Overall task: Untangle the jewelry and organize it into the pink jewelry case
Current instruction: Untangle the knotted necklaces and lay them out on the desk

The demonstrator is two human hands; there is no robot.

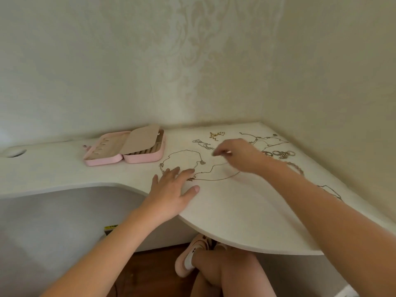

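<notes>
The pink jewelry case (141, 158) lies open on the white desk (235, 211), its beige inner flap raised. To its right thin chains are spread out: one silver necklace (182, 154) loops beside the case, and another thin chain (216, 177) curves below it. My left hand (171, 189) lies flat with straight fingers on the chain ends near the desk's front edge. My right hand (237, 155) hovers over the chains, its fingertips pinching something small; motion blur hides what it is.
Further chains: a gold one (216, 135) and a tangled silver one (202, 143) behind my right hand, a long one (265, 139) near the corner. Several rings (280, 154) lie at the right. Walls close off the back and right. A round hole (16, 152) marks the desk's left end.
</notes>
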